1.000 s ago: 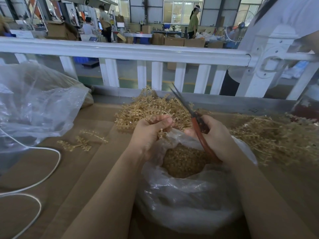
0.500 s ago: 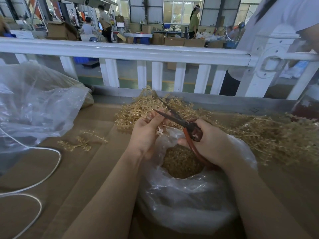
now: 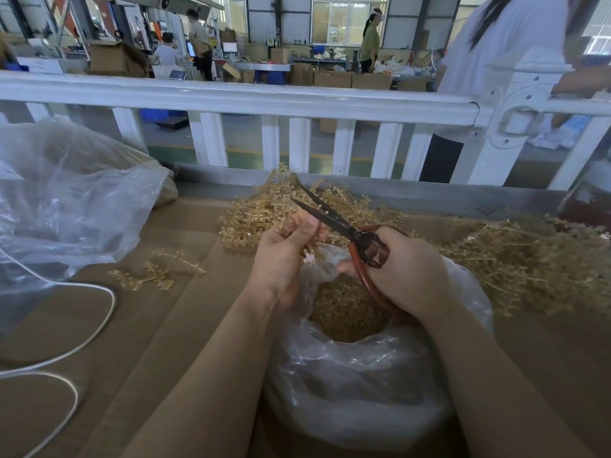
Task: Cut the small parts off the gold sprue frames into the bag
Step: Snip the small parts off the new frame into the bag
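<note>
My left hand (image 3: 284, 256) pinches a small gold sprue frame (image 3: 307, 256) above the mouth of a clear plastic bag (image 3: 357, 391). Loose gold parts (image 3: 347, 312) fill the bag's inside. My right hand (image 3: 406, 269) grips the red handles of dark scissors (image 3: 330, 219). The blades are slightly apart and point up and left, just past my left thumb. A heap of uncut gold frames (image 3: 264, 216) lies right behind my hands.
A wide pile of gold sprues (image 3: 529, 259) covers the right side of the cardboard-covered table (image 3: 99, 325). Two loose frames (image 3: 155, 272) lie left of my arm. A big clear bag (image 3: 66, 206), a white cable (image 3: 66, 355) and a white railing (image 3: 231, 97) border the area.
The scissors swung from pointing steeply up to lying flatter, blades toward my left thumb. My right hand shifted a little up and left over the bag. My left hand stayed near the bag mouth.
</note>
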`<state>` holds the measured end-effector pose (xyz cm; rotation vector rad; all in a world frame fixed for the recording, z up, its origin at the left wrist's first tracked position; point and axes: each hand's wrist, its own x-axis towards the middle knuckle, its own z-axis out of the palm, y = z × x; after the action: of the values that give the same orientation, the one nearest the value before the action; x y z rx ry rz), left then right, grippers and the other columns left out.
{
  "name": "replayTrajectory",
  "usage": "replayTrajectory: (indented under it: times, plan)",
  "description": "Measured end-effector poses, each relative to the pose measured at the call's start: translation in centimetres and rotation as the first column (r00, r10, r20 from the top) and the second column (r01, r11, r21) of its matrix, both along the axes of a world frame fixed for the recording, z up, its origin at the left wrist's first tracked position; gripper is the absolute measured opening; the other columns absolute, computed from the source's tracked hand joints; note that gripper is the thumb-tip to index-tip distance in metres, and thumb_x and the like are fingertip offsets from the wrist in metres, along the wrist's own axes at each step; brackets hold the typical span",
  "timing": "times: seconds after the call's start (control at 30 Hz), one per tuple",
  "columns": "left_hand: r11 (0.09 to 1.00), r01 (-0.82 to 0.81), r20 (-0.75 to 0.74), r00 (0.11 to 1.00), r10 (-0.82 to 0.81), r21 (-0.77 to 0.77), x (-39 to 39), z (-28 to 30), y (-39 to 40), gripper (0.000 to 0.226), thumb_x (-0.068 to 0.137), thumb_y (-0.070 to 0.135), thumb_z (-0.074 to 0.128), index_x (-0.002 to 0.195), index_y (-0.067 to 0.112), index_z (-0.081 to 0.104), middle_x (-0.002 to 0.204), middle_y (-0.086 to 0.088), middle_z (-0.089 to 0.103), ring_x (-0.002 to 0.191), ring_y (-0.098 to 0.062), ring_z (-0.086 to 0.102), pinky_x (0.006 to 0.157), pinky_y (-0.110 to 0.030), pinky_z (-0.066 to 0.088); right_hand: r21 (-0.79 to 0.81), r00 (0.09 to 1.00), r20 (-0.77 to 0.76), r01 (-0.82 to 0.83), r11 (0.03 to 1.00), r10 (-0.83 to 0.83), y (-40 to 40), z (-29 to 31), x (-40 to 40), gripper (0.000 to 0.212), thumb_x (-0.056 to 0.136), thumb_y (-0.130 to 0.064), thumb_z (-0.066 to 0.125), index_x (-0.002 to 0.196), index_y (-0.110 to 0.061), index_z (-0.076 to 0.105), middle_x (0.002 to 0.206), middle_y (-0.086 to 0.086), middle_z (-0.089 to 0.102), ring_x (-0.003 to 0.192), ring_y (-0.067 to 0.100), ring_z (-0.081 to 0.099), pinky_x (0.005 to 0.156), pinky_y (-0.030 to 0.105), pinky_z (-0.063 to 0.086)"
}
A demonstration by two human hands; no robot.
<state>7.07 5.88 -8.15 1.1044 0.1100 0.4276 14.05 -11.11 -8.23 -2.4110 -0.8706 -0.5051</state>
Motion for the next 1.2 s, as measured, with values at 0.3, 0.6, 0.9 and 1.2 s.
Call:
replayTrajectory:
  times: [0.3,0.6,0.9,1.2]
  plan:
    - [0.995,0.030,0.023,0.999,-0.028,-0.099,-0.2,0.1,0.0,0.005,0.076,0.019,0.073,0.072,0.016,0.076,0.073,0.001,0.070,0.070,-0.009,0.066,0.076,-0.032,0.053,0.024,0.999,-0.034,-0.003,1.000,0.004,0.1,-0.2,0.2,0.074,0.055,-0.106,0.030,0.094,-0.046,0.050,0.069,-0.035,0.047,0.062,-0.012,0.045,0.055,0.009,0.028]
    - [0.999,0.002,0.043,0.999,0.000,-0.047,-0.4,0.3,0.2,0.005,0.074,0.018,0.074,0.070,0.017,0.076,0.070,0.001,0.070,0.067,-0.007,0.066,0.056,-0.022,0.055,-0.004,0.999,-0.030,0.021,1.000,-0.021,0.0,-0.5,0.4,0.077,0.054,-0.107,0.029,0.086,-0.041,0.053,0.068,-0.031,0.050,0.060,-0.008,0.047,0.053,0.010,0.028]
    - [0.995,-0.036,0.050,0.998,0.031,0.098,0.1,-0.3,0.5,0.016,0.095,0.009,0.060,0.081,0.012,0.068,0.071,0.003,0.067,0.069,-0.009,0.062,0.072,-0.022,0.053,-0.055,0.998,-0.063,-0.008,0.998,0.004,-0.1,-0.5,0.5,0.076,0.053,-0.107,0.029,0.083,-0.040,0.050,0.072,-0.027,0.054,0.066,-0.008,0.049,0.055,0.013,0.031]
    - [0.994,-0.056,0.060,0.997,0.050,0.095,0.4,-0.7,0.5,0.010,0.096,0.008,0.059,0.090,0.008,0.066,0.075,0.002,0.069,0.073,-0.009,0.064,0.073,-0.024,0.054,-0.019,0.998,-0.066,-0.015,1.000,0.013,-0.2,-0.5,0.6,0.081,0.051,-0.107,0.028,0.079,-0.036,0.055,0.070,-0.021,0.059,0.065,-0.004,0.053,0.056,0.014,0.034]
